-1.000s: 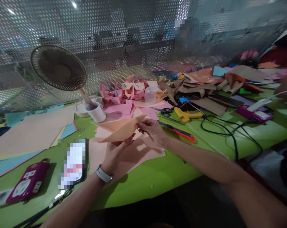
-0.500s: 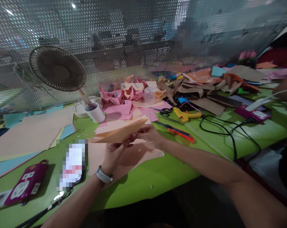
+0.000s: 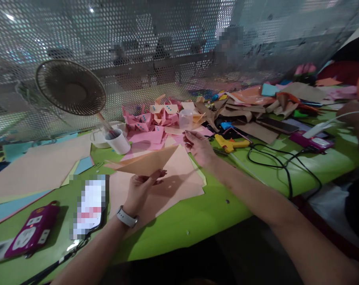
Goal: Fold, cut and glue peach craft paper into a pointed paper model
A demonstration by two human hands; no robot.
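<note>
Low over the table, my left hand (image 3: pixel 143 188) with a white watch band is closed on the lower edge of a folded light-orange paper (image 3: pixel 148 162), its thumb in front. The paper has a pointed, layered shape, its tip to the left. My right hand (image 3: pixel 199 147) is apart from it, to the right, near a clear plastic cup (image 3: pixel 186 118) and pink paper scraps. Its fingers are curled together at the tips; whether they hold something small I cannot make out. Beneath both hands lies a flat peach paper sheet (image 3: pixel 179 186).
A yellow glue gun (image 3: pixel 231 143) and black cables (image 3: pixel 286 170) lie to the right. Folded pink papers (image 3: pixel 143 120), a white cup (image 3: pixel 118 141) and a fan (image 3: pixel 72 87) stand behind. A phone (image 3: pixel 90 206) and purple power bank (image 3: pixel 33 231) lie left. Another person's hand (image 3: pixel 354 118) is far right.
My right hand has let go of the folded paper and moved right and away from me, now covering the orange utility knife. My left hand still holds the paper, nearly in place.
</note>
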